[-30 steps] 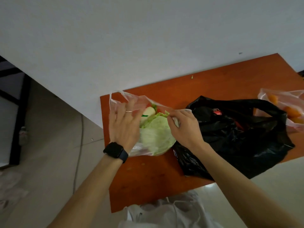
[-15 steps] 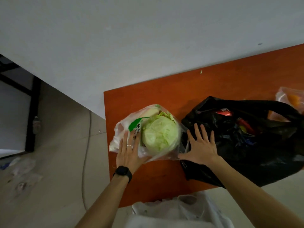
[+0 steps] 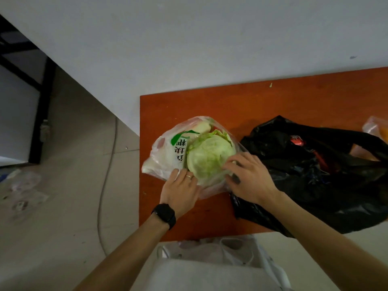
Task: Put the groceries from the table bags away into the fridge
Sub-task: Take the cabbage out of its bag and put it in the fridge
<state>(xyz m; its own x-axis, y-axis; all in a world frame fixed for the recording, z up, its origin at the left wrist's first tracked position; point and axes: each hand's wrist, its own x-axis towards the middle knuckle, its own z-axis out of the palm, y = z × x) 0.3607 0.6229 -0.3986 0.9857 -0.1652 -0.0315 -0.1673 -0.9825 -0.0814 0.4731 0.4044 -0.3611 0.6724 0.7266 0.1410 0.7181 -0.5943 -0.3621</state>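
Note:
A pale green cabbage lies in a clear plastic bag with green print, near the left end of the orange table. A pale item and something red show behind it inside the bag. My left hand, with a ring and a black watch, cups the cabbage's lower left edge. My right hand presses on its right side, fingers curled over it. A black bag lies open just right of it, with a red can showing inside.
At the table's far right edge sits a clear bag of orange produce. White bags lie below the table's near edge. A grey wall runs behind the table. On the floor to the left are a cable and a black frame.
Both hands let go of the clear bag's mouth, dropped flat beside it, and now close in on the cabbage from either side. The bag has slumped open around the cabbage.

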